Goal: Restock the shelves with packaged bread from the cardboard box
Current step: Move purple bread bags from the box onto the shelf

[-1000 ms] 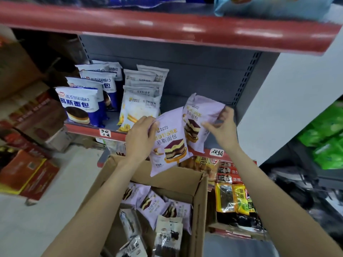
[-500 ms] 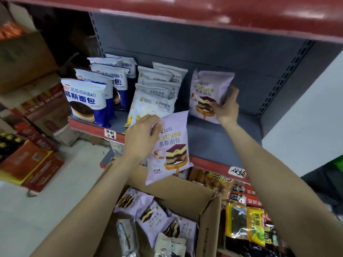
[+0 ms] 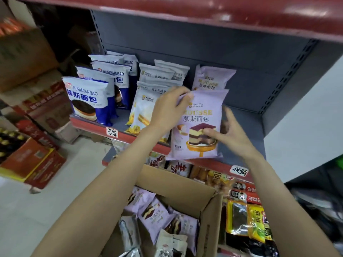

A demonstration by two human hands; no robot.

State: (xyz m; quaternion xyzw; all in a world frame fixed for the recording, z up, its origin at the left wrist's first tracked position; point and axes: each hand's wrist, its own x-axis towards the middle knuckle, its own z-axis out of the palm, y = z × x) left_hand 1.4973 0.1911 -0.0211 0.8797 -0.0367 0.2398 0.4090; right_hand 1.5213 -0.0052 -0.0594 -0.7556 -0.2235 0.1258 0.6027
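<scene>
Person is standing a lilac mousse bread pack (image 3: 199, 125) at the front edge of the grey shelf (image 3: 246, 123), right of centre; pack is upright, glossy, printed with a layered cake on a gold stand and Chinese text. Left hand (image 3: 167, 110) is pinching the pack's top left corner, fingers curled over it. Right hand (image 3: 229, 132) is gripping the pack's right side, thumb pressed on the front over the cake print, fingers going behind the pack's right edge. A second lilac pack (image 3: 213, 78) is standing just behind it, towards the shelf's back panel.

Left to right along the shelf: blue-and-white bread packs (image 3: 87, 101) lined up in a row from the front left edge going back, then white-and-yellow packs (image 3: 146, 108) in a row beside them, then the two lilac ones. Right end of the shelf is bare grey.

Versus half a second ago: the right hand is now off the rear lilac pack, which is staying upright at the back, and has come forward onto the front pack; the left hand has lifted that pack up from in front of the shelf lip to the shelf edge.

Cardboard box (image 3: 185, 184) is sitting open below the shelf's front edge, flaps up. Inside it: several more lilac packs (image 3: 156, 214) lying tilted, plus some pale packs (image 3: 172, 245) at the near end, print too blurred to read. Right of the box, a lower shelf with red, yellow and dark snack packets (image 3: 248, 219).
</scene>
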